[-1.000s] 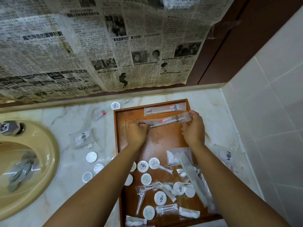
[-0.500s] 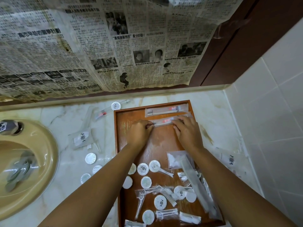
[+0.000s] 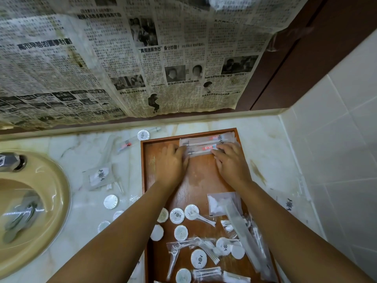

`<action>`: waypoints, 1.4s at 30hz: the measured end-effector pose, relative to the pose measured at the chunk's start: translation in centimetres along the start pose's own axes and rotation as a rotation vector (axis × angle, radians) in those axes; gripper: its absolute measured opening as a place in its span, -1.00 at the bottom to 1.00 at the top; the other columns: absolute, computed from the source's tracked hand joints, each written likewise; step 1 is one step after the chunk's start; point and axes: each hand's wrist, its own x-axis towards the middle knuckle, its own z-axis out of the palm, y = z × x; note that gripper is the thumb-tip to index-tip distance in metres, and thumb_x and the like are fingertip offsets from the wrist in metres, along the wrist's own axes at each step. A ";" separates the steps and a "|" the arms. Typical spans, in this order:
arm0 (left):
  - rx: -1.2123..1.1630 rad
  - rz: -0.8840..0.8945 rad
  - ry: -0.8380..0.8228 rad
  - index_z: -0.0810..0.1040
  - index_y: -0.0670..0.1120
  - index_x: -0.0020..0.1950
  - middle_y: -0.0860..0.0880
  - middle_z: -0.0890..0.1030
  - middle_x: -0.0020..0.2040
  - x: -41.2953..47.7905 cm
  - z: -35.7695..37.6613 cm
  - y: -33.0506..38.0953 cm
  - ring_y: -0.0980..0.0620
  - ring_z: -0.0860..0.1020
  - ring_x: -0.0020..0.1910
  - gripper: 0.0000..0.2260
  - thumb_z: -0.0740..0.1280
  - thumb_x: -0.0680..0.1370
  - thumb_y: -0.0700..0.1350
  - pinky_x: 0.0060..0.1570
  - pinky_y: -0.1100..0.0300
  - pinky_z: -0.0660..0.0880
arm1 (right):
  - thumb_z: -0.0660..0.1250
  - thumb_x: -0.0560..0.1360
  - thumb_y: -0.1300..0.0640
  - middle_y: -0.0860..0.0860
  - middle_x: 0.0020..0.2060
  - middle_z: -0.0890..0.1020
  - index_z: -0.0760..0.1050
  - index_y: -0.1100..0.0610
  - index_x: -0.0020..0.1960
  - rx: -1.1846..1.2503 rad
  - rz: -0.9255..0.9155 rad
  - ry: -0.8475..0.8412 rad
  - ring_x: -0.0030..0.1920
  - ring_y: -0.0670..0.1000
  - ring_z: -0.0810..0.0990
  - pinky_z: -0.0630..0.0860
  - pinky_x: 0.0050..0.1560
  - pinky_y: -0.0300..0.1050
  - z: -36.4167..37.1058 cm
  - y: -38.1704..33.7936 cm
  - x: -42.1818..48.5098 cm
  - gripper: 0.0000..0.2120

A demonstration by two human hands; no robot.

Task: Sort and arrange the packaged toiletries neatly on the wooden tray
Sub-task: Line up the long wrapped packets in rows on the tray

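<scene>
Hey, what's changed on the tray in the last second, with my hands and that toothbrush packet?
The second toothbrush packet, held up by its ends before, now lies on the wooden tray beside the first packet at the far end. The left hand and right hand came down with it and press on it. The loose toiletries at the near end and on the counter stayed put.

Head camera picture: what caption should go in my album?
Left hand and right hand press a long packet onto the wooden tray.
</scene>
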 end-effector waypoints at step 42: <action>0.087 0.085 -0.358 0.29 -0.05 0.59 -0.11 0.07 0.66 0.3 2.1 1.7 -0.16 -0.03 0.64 -0.60 0.03 0.75 -0.05 0.55 -0.22 -0.13 | 0.19 0.63 -0.16 0.12 0.31 0.57 0.60 -0.08 0.31 -0.399 -0.129 0.000 0.25 0.20 0.51 0.19 0.39 0.36 -2.2 -1.1 0.2 -0.64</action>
